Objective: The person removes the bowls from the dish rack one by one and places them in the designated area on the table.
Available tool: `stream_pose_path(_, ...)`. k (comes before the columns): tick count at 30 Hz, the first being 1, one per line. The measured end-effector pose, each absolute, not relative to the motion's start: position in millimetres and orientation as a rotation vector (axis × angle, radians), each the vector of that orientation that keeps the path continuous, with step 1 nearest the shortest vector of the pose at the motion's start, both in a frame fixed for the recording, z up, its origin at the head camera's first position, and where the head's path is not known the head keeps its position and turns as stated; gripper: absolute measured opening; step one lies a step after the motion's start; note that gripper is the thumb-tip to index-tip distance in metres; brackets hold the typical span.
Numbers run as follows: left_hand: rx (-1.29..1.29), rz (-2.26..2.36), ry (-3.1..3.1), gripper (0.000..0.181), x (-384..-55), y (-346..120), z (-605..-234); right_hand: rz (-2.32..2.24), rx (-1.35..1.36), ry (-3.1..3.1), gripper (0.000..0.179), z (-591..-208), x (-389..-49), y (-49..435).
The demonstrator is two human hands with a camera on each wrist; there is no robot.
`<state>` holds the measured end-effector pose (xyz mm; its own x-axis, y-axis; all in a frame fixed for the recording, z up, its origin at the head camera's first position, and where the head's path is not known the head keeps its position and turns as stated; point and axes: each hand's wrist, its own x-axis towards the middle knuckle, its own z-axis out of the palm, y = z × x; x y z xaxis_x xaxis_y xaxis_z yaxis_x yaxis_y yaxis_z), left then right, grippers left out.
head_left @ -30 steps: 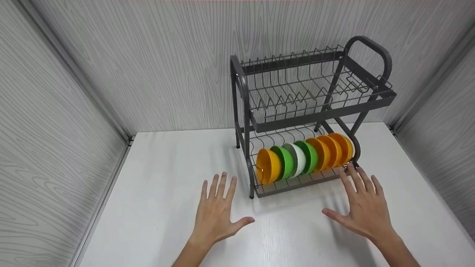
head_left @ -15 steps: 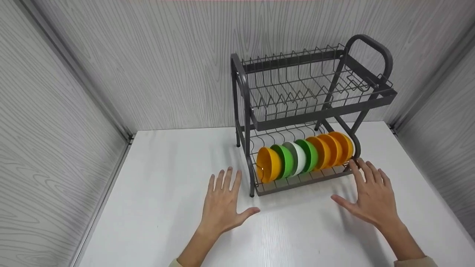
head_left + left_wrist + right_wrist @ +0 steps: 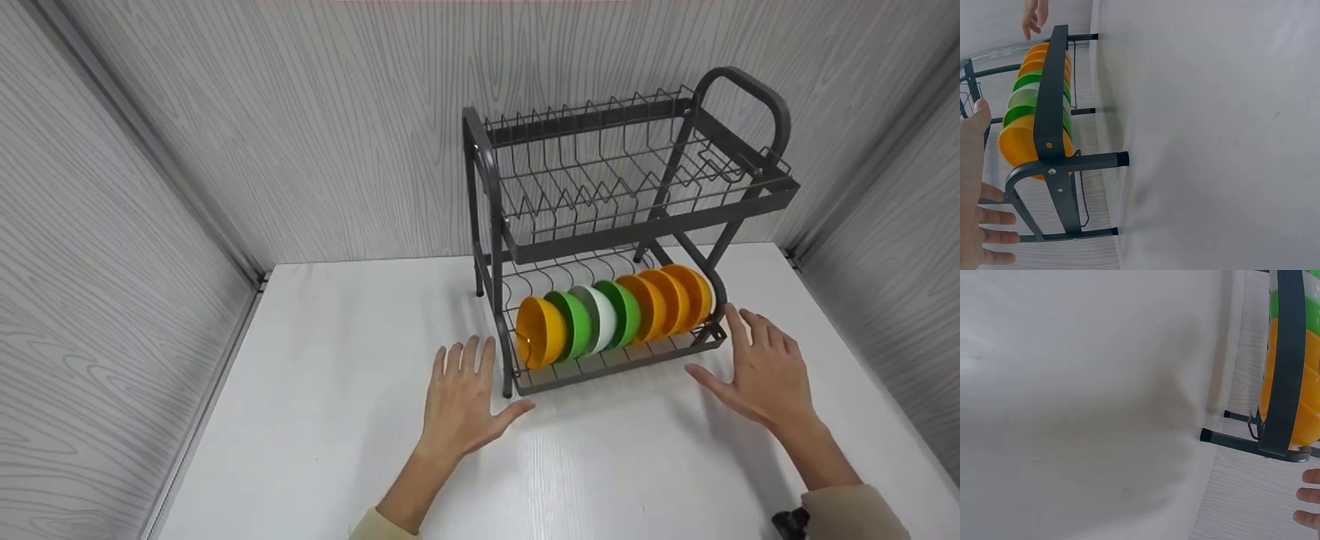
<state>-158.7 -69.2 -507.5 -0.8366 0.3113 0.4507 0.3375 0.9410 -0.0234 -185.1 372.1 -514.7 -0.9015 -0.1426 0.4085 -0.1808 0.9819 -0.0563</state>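
Note:
A dark grey two-tier dish rack (image 3: 622, 234) stands at the back right of the white table. Its lower tier holds a row of bowls on edge: an orange-yellow bowl (image 3: 543, 332) at the left end, then a green bowl (image 3: 576, 324), a white bowl (image 3: 604, 321), a second green bowl (image 3: 627, 311) and several orange bowls (image 3: 679, 300). My left hand (image 3: 459, 405), empty with fingers spread, is beside the rack's front left leg (image 3: 1095, 162). My right hand (image 3: 769, 375), also empty with fingers extended, has its fingertips close to the lower right corner of the rack.
The rack's upper tier (image 3: 600, 169) is a wire grid with plate slots and raised side handles. Wood-grain panels (image 3: 360, 135) enclose the white table (image 3: 315, 390) at the back and both sides.
Both hands have moved forward and to the right, staying spread. The right fingertips have come up beside the rack's lower right corner. The bowls and rack stay in place.

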Motion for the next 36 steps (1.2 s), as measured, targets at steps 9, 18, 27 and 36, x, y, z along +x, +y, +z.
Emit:
stream_pose_path(9, -0.424, -0.044, -2.582, 0.095, -169.0, -61.2, -509.1, 0.104, 0.195, -2.781, 0.105, -515.9, -201.4, 384.7)
stream_pose_path(18, -0.404, -0.043, -2.564, 0.089, -176.4, -55.1, -514.6, 0.058, 0.201, -2.842, 0.103, -517.2, -215.5, 394.6)
stream_pose_path(27, -0.377, -0.038, -2.536, 0.084, -179.1, -50.7, -520.7, 0.060, 0.266, -2.861, 0.107, -517.8, -223.8, 397.4)
stream_pose_path(36, -0.379, 0.012, -2.547, 0.071, -182.0, -49.1, -521.5, 0.063, 0.287, -2.872, 0.112, -516.9, -229.1, 398.0)
